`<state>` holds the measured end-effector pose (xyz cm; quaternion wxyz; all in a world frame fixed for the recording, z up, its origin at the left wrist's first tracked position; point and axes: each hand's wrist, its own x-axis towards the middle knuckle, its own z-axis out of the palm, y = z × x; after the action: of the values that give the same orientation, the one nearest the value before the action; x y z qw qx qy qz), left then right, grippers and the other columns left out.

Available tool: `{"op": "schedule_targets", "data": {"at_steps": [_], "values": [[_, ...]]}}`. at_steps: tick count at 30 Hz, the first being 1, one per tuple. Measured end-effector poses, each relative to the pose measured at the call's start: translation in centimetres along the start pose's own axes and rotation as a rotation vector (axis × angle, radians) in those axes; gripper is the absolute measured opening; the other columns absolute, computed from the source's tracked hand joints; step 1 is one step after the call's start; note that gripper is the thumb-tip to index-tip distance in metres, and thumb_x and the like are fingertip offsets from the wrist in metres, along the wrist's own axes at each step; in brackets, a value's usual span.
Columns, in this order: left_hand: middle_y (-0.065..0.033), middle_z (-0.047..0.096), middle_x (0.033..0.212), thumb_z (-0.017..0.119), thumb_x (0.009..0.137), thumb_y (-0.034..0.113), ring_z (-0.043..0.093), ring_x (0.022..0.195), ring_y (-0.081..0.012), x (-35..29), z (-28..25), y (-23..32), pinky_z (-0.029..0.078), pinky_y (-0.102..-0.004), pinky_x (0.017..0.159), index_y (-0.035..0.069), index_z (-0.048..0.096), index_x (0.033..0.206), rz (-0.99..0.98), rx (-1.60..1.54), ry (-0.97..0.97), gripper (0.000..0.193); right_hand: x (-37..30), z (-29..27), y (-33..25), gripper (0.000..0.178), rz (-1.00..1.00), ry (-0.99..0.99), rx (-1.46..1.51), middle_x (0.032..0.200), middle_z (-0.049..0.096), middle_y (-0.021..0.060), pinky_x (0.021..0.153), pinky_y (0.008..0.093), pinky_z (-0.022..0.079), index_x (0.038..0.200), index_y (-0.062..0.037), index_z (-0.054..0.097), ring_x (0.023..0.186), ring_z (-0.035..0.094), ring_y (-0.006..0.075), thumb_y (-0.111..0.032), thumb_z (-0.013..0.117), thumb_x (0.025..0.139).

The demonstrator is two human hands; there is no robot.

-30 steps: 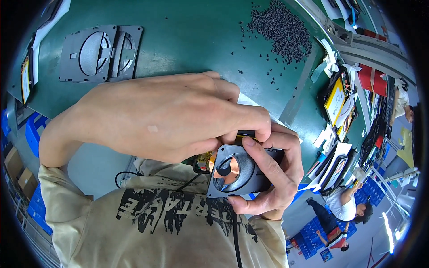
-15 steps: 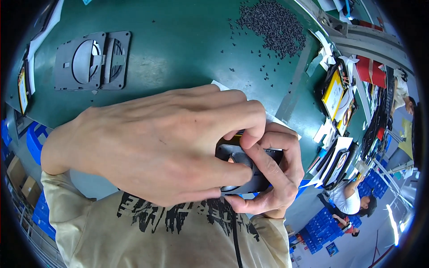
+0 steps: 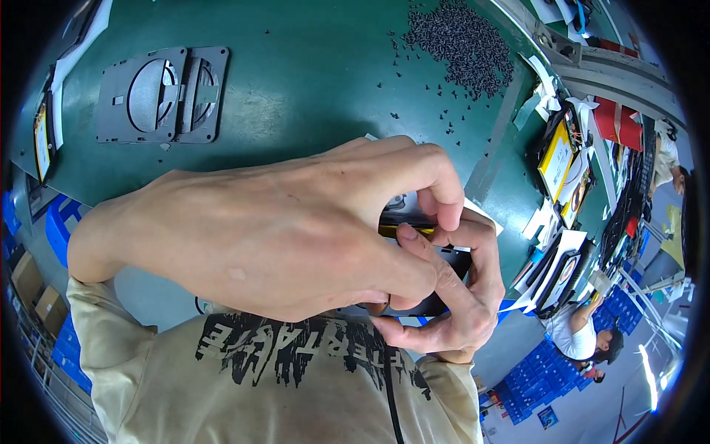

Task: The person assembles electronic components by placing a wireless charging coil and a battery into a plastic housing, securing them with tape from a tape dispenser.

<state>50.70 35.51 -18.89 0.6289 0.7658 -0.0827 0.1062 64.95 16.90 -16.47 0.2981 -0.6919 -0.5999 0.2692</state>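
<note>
My right hand (image 3: 458, 296) grips the right side of a black plastic housing (image 3: 431, 305) close to my body, thumb below it and fingers curled around its edge. A yellow strip (image 3: 387, 231) shows along its upper part. My left hand (image 3: 288, 222) lies across the housing from the left, its index finger arched over the far side and its thumb bent down against the near part. Its other fingers and most of the housing are hidden beneath the palm. White paper (image 3: 484, 220) peeks out behind my right fingers.
On the green table, two dark flat plates (image 3: 115, 118) with round cut-outs overlap at the far left. A heap of small black screws (image 3: 462, 48) lies far right, with strays nearer. Yellow-labelled parts (image 3: 556, 159) and papers crowd the right edge. Another person (image 3: 580, 329) sits beyond.
My left hand has shifted slightly right over the housing, its thumb now more bent and its index finger farther right. My right hand stays nearly in place.
</note>
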Motion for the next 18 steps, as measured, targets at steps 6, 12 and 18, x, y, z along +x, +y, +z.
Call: {"op": "schedule_targets", "data": {"at_steps": [6,12,18], "values": [[-0.0110,0.051,0.123,0.075,0.072,0.003,0.056,0.107,-0.0264,0.2,0.7,-0.7,0.047,-0.0359,0.089,0.010,0.068,0.076,0.039,-0.004,0.034,0.011,-0.4,0.5,0.2,0.064,0.056,0.035,-0.028,0.106,0.053,0.0145,0.086,0.0440,0.053,0.115,-0.0013,0.074,0.100,0.057,0.0361,-0.025,0.084,0.056],[-0.0106,0.052,0.119,0.076,0.073,0.004,0.056,0.105,-0.0259,-0.2,0.7,-1.2,0.046,-0.0351,0.089,0.010,0.068,0.078,0.038,0.036,0.011,0.011,-0.1,0.9,0.1,0.066,0.065,0.003,-0.099,0.111,0.054,0.0153,0.089,0.0432,0.051,0.117,-0.0021,0.073,0.104,0.056,0.0347,-0.027,0.083,0.058],[-0.0117,0.054,0.118,0.073,0.078,0.003,0.058,0.097,-0.0269,-0.2,0.1,-1.1,0.048,-0.0377,0.084,0.008,0.068,0.081,0.003,-0.043,-0.008,0.009,-0.1,1.1,0.9,0.068,-0.047,0.005,-0.185,0.109,0.050,0.0138,0.087,0.0421,0.051,0.118,-0.0046,0.073,0.104,0.055,0.0333,-0.029,0.084,0.056]]}}
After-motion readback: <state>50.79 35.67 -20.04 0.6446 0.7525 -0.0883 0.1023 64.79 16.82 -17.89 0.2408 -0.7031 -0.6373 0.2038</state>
